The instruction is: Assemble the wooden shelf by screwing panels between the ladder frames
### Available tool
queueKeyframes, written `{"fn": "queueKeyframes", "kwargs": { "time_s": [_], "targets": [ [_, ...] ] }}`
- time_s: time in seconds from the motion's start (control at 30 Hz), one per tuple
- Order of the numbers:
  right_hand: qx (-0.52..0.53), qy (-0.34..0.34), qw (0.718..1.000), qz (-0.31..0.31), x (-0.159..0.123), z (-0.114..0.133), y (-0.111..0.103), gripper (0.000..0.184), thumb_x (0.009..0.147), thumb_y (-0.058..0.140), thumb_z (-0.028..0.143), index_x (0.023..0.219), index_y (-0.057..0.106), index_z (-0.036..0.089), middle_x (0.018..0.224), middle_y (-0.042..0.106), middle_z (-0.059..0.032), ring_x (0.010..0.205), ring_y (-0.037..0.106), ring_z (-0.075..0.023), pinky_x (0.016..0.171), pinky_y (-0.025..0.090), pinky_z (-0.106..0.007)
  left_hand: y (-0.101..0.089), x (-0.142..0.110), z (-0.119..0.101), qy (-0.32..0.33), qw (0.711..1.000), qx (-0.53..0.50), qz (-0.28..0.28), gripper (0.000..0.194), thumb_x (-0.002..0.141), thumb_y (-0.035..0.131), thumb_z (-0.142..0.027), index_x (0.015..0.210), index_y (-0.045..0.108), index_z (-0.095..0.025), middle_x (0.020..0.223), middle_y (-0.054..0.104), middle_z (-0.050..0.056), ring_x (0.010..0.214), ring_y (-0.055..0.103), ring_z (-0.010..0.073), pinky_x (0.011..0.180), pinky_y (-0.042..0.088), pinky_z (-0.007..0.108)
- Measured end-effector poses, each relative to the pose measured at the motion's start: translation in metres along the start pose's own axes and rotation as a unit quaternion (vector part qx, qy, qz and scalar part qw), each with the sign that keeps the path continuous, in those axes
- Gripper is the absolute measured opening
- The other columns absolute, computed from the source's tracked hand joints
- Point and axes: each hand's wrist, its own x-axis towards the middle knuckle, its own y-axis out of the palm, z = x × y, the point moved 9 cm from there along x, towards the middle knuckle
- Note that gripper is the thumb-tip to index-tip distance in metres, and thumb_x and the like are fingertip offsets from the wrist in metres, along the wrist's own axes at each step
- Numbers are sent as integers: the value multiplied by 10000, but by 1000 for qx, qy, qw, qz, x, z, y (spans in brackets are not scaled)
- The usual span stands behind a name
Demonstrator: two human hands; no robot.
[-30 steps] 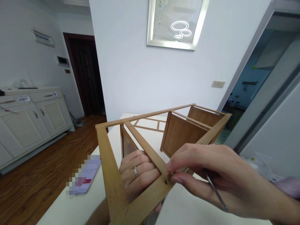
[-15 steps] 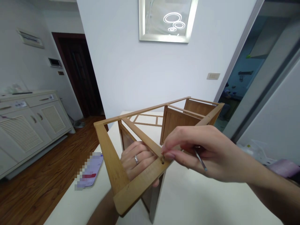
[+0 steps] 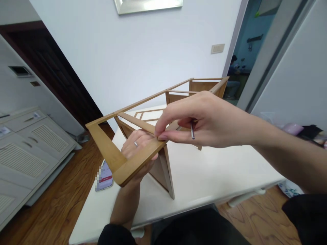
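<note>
A light brown wooden rack [image 3: 139,162] stands slanted on a white table [image 3: 219,173], with panels set between its long rails. My left hand [image 3: 138,144], a ring on one finger, is closed around the near rail and the panel joint from inside the frame. On top of that same rail, thumb and forefinger of my right hand [image 3: 199,119] are pinched together at the joint; whatever small part is between them is hidden. Tucked under the curled fingers of that hand is a thin metal hex key [image 3: 192,131], its end pointing down.
On the table's left side lies a phone [image 3: 106,177]. Another wooden ladder-like frame [image 3: 150,111] rests behind the rack. A white cabinet [image 3: 33,149] stands at left, and in the room at far right a person [image 3: 233,73] is partly visible.
My view has tilted down and turned right, so the table's front edge shows. The fingertips of my right hand now cover the rail hole seen before. My left hand keeps its hold.
</note>
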Motion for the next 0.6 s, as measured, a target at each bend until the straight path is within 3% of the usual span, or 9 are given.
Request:
{"fn": "queueKeyframes", "kwargs": {
  "time_s": [0.17,0.6],
  "targets": [
    [-12,-38,999,-14,-2,8,-2,99,980,642,175,991,741,176,926,746,41,843,675,-69,677,494,-173,1,4,-2,-11,1000,4,13,401,1060,488,-427,793,684,-201,751,724,36,732,679,169,700,519,298],
    [-14,-34,999,-31,-3,9,-4,98,938,641,134,953,734,161,877,726,12,832,636,-82,652,443,-198,1,2,-2,-7,999,-29,20,325,1069,473,-398,872,654,-214,773,686,30,765,669,182,719,518,321]
  ]
}}
